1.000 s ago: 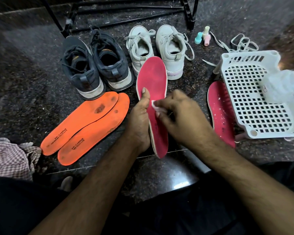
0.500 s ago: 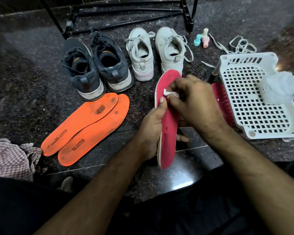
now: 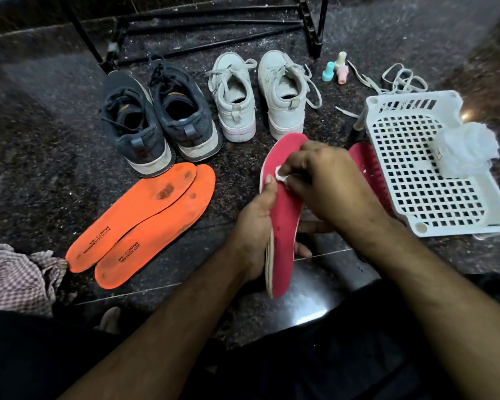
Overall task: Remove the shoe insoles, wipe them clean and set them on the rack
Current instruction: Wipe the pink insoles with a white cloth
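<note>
The left hand [image 3: 257, 223] grips the pink insole [image 3: 283, 226] mid-length (light, bendy foam, I judge); the right hand [image 3: 324, 180] pinches a white wipe [image 3: 280, 172] against it.

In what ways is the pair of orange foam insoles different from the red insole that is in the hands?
The pair of orange foam insoles lies flat on the dark stone floor, untouched; the red insole is lifted, gripped by the left hand while the right hand presses a small white wipe on it. The orange insoles show dark stains and printed lettering; the red insole shows only small specks. Both are out of the shoes.
</note>
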Demonstrator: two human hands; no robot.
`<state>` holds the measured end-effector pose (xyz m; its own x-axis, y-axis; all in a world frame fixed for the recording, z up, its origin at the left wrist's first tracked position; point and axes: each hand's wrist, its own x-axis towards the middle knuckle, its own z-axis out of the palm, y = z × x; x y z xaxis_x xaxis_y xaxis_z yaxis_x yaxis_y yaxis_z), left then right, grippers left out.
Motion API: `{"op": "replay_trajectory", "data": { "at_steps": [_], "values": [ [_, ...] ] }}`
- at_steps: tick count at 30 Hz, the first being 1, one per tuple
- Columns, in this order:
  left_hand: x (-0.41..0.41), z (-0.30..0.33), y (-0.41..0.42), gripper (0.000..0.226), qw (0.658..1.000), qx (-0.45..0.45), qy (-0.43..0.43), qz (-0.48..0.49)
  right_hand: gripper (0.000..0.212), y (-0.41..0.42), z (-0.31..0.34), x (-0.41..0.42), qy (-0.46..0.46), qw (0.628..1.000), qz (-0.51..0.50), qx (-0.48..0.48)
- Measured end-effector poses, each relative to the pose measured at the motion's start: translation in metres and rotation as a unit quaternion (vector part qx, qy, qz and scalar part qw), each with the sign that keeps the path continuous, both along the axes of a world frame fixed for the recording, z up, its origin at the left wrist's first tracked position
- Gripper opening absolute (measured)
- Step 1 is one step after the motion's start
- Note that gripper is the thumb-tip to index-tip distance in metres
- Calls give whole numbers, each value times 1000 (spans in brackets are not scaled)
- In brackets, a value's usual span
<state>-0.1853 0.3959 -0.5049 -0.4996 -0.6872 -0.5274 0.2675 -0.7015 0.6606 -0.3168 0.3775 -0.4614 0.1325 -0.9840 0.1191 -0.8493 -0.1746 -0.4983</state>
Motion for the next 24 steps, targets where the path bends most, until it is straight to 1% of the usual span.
{"op": "replay_trajectory", "data": {
  "at_steps": [2,3,5,7,9,11,12,15,18,19,21,23,24],
  "values": [
    [1,1,-2,61,1000,-1,-4,18,15,-3,2,1,-4,1000,-14,2],
    [3,2,-3,61,999,7,3,37,13,2,1,7,11,1000,-3,8],
    [10,2,-6,71,996,29,24,81,14,22,1,28,35,998,44,28],
    [17,0,-9,83,996,39,7,85,17,43,6,44,50,993,105,32],
    [20,-3,-12,85,996,39,-10,78,17,53,6,47,59,987,146,24],
    [18,-2,-12,84,997,37,-12,68,18,51,2,40,54,990,124,51],
    [15,-2,-11,80,997,42,-9,64,17,46,-1,34,40,992,104,53],
    [4,-2,-3,62,999,32,0,13,19,17,-3,11,31,999,18,27],
    [3,-3,-2,62,1000,6,10,4,19,-6,0,-4,4,999,-44,16],
    [3,0,-3,62,1000,7,14,9,20,-6,1,0,3,999,-47,15],
    [8,-2,-7,65,998,27,31,39,20,7,0,14,9,1000,-16,24],
    [14,2,-10,75,996,46,38,66,18,28,0,30,-5,998,38,47],
    [16,2,-12,81,996,44,28,67,17,38,2,34,-13,996,62,60]
  ]
}}
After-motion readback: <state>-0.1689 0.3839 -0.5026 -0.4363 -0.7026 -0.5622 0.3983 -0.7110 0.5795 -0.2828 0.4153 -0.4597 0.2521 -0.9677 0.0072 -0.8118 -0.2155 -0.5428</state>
